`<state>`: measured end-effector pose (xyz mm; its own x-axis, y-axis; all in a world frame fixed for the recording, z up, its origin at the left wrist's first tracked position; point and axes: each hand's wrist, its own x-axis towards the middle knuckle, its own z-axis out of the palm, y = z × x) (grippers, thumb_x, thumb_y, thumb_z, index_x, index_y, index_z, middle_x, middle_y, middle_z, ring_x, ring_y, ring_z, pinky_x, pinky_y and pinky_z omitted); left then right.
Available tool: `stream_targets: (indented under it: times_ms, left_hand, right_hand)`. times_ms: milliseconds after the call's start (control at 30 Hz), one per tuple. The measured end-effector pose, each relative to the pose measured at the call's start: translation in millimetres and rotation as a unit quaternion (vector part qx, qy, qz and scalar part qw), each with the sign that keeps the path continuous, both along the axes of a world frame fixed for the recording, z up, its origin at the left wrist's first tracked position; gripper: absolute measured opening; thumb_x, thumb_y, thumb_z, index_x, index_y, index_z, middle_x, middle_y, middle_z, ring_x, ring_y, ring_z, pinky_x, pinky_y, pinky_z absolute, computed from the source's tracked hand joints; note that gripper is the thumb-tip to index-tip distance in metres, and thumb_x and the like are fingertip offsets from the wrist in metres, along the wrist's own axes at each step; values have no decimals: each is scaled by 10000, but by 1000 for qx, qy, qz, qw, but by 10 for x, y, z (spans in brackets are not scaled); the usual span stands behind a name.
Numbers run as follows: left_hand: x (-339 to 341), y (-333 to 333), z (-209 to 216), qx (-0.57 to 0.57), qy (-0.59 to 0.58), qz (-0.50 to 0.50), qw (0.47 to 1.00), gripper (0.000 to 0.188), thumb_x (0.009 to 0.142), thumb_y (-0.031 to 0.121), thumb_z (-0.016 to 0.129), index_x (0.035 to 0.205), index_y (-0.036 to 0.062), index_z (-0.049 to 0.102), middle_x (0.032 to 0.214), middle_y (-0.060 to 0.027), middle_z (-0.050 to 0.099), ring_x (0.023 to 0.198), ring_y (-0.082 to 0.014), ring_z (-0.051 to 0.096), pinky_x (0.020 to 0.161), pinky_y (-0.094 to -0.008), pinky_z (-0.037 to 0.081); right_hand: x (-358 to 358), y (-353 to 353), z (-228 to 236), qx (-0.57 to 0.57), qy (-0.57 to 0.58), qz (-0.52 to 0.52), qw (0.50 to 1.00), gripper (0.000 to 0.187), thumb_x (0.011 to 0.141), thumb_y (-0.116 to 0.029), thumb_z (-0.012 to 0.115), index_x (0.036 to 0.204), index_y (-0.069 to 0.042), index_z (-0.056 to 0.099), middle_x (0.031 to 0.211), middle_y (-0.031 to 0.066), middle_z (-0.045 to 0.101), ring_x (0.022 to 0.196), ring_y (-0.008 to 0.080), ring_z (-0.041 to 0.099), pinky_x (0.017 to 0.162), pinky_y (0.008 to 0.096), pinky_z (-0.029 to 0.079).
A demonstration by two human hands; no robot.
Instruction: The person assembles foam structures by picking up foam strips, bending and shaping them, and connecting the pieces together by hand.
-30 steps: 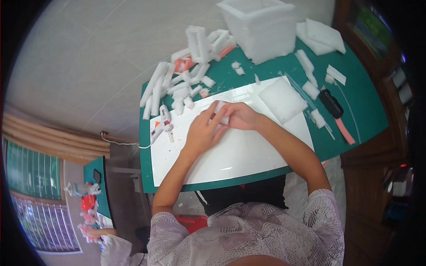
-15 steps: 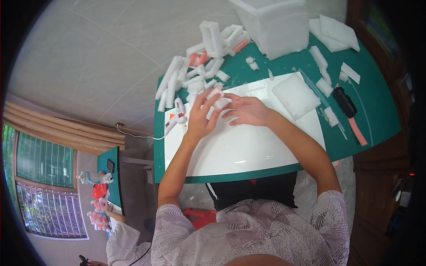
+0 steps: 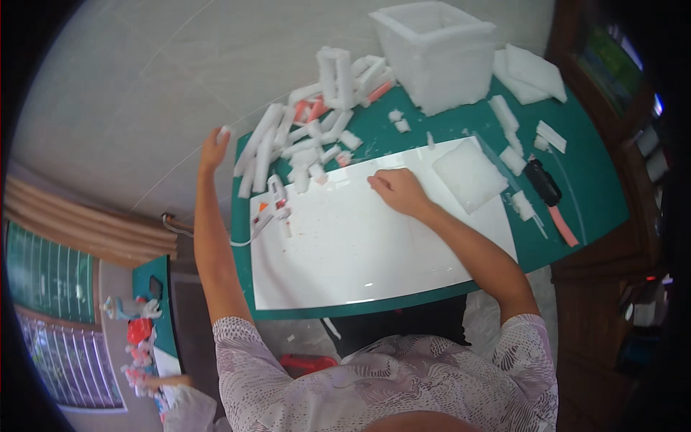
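Observation:
My left hand (image 3: 211, 153) is raised past the table's far left side, its fingers closed on a small white foam piece (image 3: 224, 130) that shows at the fingertips. Over the white board (image 3: 331, 252), my right hand (image 3: 400, 190) is curled into a loose fist, with nothing showing in it. Between the hands lies a heap of white foam strips and blocks (image 3: 266, 147), with some pink pieces (image 3: 313, 110) among them. A white glue gun (image 3: 276, 198) rests at the board's left edge, beside the heap.
At the back stands a white foam box (image 3: 439, 68) with an open top. Foam sheets (image 3: 531, 72) lie to its right. A square foam sheet (image 3: 469, 176) is on the board. A black-and-pink tool (image 3: 545, 186) lies farther right on the green table (image 3: 601, 173). Another person's arm (image 3: 171, 381) shows at lower left.
My hands have parted: the left swung out to the far left with a foam piece, while the right stayed over the board and its spread fingers curled. The view shifted slightly.

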<state>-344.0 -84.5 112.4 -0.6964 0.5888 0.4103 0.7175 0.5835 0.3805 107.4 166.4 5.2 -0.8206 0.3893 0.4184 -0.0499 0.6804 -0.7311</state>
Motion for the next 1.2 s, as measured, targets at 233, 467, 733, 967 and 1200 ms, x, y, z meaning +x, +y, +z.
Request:
stream_targets:
  times_ms: [233, 467, 733, 967, 1200]
  left_hand:
    - [-319, 87, -432, -69, -213, 3, 975, 527, 920, 346, 601, 1297, -21, 575, 1242, -194, 640, 1175, -296, 588, 995, -377, 442]
    - [-14, 126, -239, -90, -256, 65, 960, 602, 912, 507, 540, 1289, 42, 607, 1174, -122, 646, 1002, -238, 625, 782, -349, 484]
    - [-198, -129, -389, -66, -241, 103, 963, 611, 954, 594, 453, 1171, 75, 693, 1081, -133, 676, 803, -218, 660, 672, -336, 490]
    - [-110, -206, -437, -11, -172, 100, 980, 577, 977, 534, 449, 1171, 46, 686, 996, -164, 705, 776, -226, 681, 686, -346, 528]
    - [35, -119, -406, -34, -190, 116, 974, 588, 986, 506, 441, 1139, -6, 684, 971, -153, 706, 773, -237, 665, 717, -355, 526]
  right_hand:
    - [-46, -30, 27, -139, 20, -9, 990, 311, 897, -239, 640, 724, 20, 654, 596, 162, 587, 514, 266, 532, 524, 372, 391]
    - [-16, 3, 120, -166, 2, -18, 986, 342, 902, -219, 646, 686, 43, 605, 519, 112, 509, 473, 184, 442, 502, 340, 361]
    - [-72, 33, 76, -172, 3, -14, 985, 305, 916, -228, 641, 727, 9, 674, 519, 19, 470, 512, 78, 395, 493, 281, 307]
    - [-93, -12, 17, -171, 35, -19, 984, 326, 912, -225, 635, 701, 23, 639, 495, 70, 470, 473, 143, 413, 498, 321, 333]
    - [-79, 28, -12, -154, -16, -12, 988, 309, 927, -232, 635, 767, 27, 689, 596, 59, 607, 563, 79, 494, 543, 265, 393]
